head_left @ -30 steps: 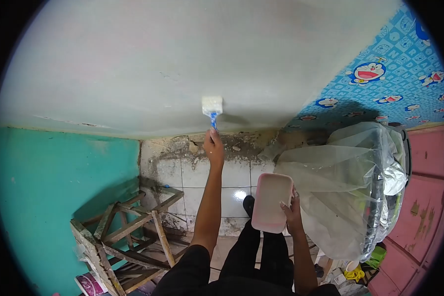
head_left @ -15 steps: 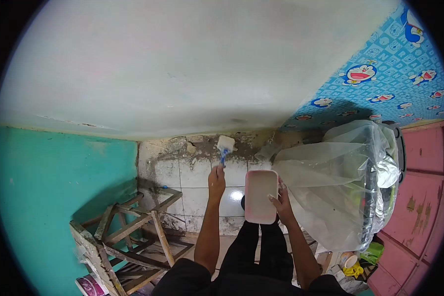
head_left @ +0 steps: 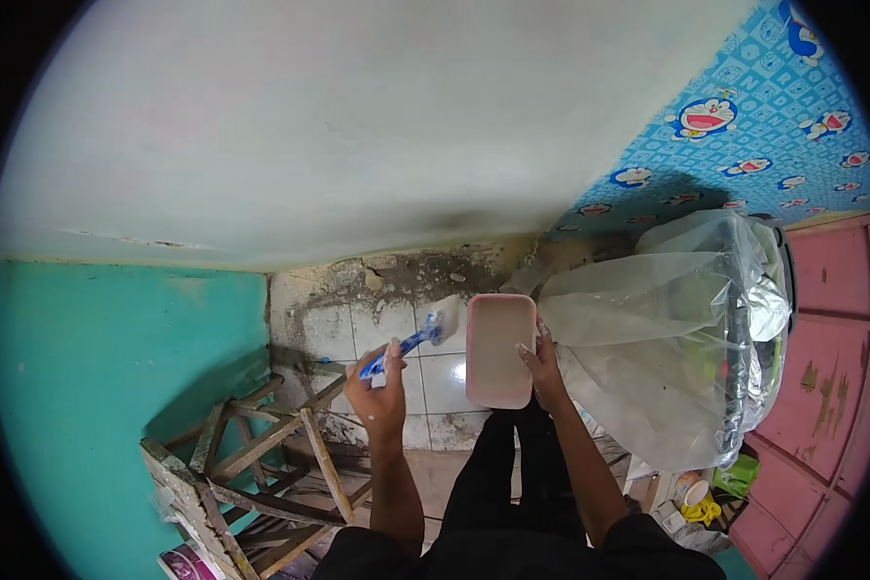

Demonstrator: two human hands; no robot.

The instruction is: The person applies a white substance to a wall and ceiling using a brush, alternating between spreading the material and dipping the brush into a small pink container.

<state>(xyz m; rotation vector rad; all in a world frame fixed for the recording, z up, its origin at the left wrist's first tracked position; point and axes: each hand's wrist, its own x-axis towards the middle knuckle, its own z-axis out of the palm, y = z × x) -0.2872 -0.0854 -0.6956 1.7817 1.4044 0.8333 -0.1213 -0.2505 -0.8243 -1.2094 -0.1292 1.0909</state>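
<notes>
My left hand [head_left: 379,391] is closed round the blue handle of a paint brush [head_left: 418,338]. The brush is tilted, its pale, coated bristles [head_left: 445,320] pointing up and right, just left of a tray. That pink-rimmed rectangular tray [head_left: 501,351] holds a whitish liquid or paste. My right hand [head_left: 543,372] grips the tray's right edge, the thumb over the rim. Behind both rises a white wall [head_left: 309,126], with a rough, dirty strip [head_left: 387,276] along its foot above white tiles [head_left: 387,330].
A worn wooden frame [head_left: 251,454] stands at the lower left beside the green wall [head_left: 87,358]. Clear plastic sheeting [head_left: 648,329] covers bulky items on the right, near a pink door [head_left: 812,387]. Cartoon wallpaper [head_left: 744,135] is at upper right. A yellow item [head_left: 701,509] and cup lie below.
My left hand has moved left and down, drawing the brush off the rough strip and tilting it rightward. The tray in my right hand is higher and slightly further left.
</notes>
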